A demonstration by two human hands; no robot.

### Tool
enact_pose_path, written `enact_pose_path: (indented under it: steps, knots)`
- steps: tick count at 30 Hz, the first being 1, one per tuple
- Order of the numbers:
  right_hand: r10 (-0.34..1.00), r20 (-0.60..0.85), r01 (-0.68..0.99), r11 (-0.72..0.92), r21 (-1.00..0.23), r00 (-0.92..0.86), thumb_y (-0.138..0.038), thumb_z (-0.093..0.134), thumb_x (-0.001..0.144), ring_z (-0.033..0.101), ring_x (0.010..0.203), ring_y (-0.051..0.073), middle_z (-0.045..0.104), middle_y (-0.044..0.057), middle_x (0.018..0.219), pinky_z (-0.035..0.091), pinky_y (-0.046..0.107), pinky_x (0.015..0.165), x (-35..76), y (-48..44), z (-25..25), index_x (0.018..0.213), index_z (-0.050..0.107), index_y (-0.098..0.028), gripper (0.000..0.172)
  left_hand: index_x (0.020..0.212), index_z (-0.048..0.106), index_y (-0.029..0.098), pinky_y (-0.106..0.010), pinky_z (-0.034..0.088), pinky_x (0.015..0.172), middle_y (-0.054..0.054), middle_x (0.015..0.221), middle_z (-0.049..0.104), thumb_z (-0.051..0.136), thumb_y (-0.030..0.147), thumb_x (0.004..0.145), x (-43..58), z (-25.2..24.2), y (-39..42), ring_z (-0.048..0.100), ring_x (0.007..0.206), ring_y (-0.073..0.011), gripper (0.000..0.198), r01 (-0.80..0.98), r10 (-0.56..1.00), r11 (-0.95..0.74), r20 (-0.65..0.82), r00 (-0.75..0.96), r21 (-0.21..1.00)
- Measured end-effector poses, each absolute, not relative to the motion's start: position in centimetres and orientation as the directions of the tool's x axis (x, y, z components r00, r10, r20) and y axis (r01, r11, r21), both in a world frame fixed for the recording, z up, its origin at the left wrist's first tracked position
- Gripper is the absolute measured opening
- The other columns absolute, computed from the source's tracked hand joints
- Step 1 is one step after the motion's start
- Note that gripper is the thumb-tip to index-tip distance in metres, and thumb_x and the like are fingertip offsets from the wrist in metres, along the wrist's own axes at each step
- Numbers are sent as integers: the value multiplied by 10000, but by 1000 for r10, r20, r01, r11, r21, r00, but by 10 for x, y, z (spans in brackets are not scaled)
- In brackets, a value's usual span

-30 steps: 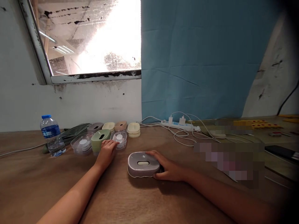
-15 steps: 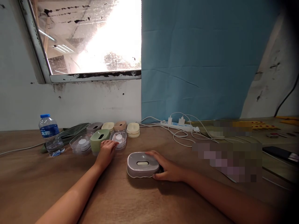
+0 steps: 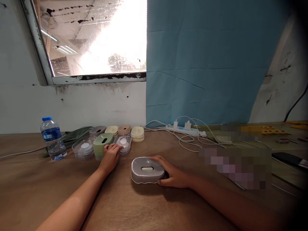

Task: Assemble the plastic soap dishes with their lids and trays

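My right hand [image 3: 173, 175] grips the right end of a grey oval box [image 3: 144, 178], thumb at the front and fingers behind. The box stands on the table, with an oblong slot in its glossy top showing something pale inside. My left hand [image 3: 112, 157] lies between a green slotted box [image 3: 99, 149] and a clear plastic container [image 3: 125, 141]. Its fingers are loosely bent and not closed round anything; the fingertips reach the clear container's near edge, though I cannot tell whether they press on it.
Behind stand a second grey box [image 3: 97, 130], a tan box [image 3: 124, 129] and cream boxes [image 3: 137, 133]. More clear containers [image 3: 83, 152], a water bottle [image 3: 53, 141] and dark green cloth [image 3: 77, 136] are leftward. A power strip [image 3: 185, 130] with white cables [image 3: 185, 147] lies behind, a phone [image 3: 288, 160] far right.
The whole view has shifted very slightly. Both hands and the grey box otherwise stay in the same places.
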State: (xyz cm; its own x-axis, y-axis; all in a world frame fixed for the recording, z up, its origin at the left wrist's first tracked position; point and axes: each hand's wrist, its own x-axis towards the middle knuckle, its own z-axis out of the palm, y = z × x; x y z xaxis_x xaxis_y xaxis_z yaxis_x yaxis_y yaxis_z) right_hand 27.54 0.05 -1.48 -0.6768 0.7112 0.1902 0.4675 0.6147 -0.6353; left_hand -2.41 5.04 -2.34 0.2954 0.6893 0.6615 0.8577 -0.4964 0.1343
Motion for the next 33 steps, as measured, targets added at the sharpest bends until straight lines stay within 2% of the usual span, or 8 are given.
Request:
enact_pose_path:
  steps: [9, 15, 18, 20, 23, 26, 30, 33]
  knots:
    - [708, 211, 456, 624, -635, -674, -241, 652, 661, 336, 1228, 267, 311, 97, 1347, 279, 401, 1029, 275, 0, -14, 1330, 301, -215, 756, 915, 571, 193, -396, 261, 882, -65, 975, 637, 400, 215, 880, -22, -20, 49, 532, 956, -225, 176, 834, 671, -523, 688, 277, 174]
    - [695, 231, 441, 641, -629, -681, -226, 650, 661, 337, 1231, 257, 319, 106, 1344, 279, 395, 1032, 276, 1, -16, 1341, 283, -197, 773, 893, 563, 207, -375, 255, 913, -44, 934, 635, 407, 227, 884, -21, -17, 44, 549, 932, -199, 158, 804, 613, -573, 733, 295, 156]
    - [695, 221, 436, 633, -640, -684, -284, 658, 679, 305, 1257, 264, 280, 110, 1380, 259, 408, 1043, 278, 4, -20, 1362, 242, -195, 805, 885, 550, 210, -361, 267, 924, -31, 927, 633, 416, 224, 886, -17, -12, 36, 553, 914, -176, 135, 763, 552, -632, 772, 315, 140]
    - [702, 244, 412, 623, -665, -669, -374, 607, 739, 251, 1290, 272, 219, 116, 1419, 226, 435, 1056, 279, 6, -24, 1386, 175, -196, 798, 876, 538, 204, -353, 291, 921, -28, 924, 628, 439, 216, 878, -13, -8, 29, 551, 906, -166, 100, 709, 507, -688, 803, 313, 158]
    - [725, 356, 351, 627, -696, -589, -436, 468, 830, 208, 1316, 270, 106, 111, 1464, 205, 478, 1058, 279, 9, -28, 1406, 55, -221, 741, 879, 517, 190, -331, 358, 884, -43, 926, 604, 451, 223, 872, -4, -1, 17, 537, 912, -166, 74, 566, 512, -767, 819, 259, 301]
    - [735, 492, 349, 664, -662, -467, -363, 475, 836, 246, 1307, 259, 45, 89, 1475, 214, 490, 1058, 278, 10, -30, 1399, -4, -281, 744, 897, 506, 179, -299, 412, 831, -56, 915, 574, 440, 273, 880, 4, 5, 6, 534, 903, -166, 116, 347, 628, -771, 729, 272, 534]
    - [674, 631, 406, 737, -540, -385, -210, 513, 791, 291, 1290, 250, 65, 66, 1469, 237, 481, 1060, 275, 9, -28, 1390, 13, -327, 790, 895, 492, 174, -296, 429, 803, -43, 866, 576, 494, 352, 857, 13, 5, 0, 551, 856, -159, 182, 44, 769, -571, 515, 378, 820]
    - [617, 637, 444, 783, -437, -462, -183, 522, 777, 265, 1299, 269, 95, 67, 1466, 255, 485, 1055, 275, 7, -26, 1394, 70, -316, 776, 859, 501, 164, -298, 425, 800, -34, 820, 588, 567, 371, 813, 17, -2, 3, 562, 846, -160, 221, -123, 822, -408, 423, 381, 905]
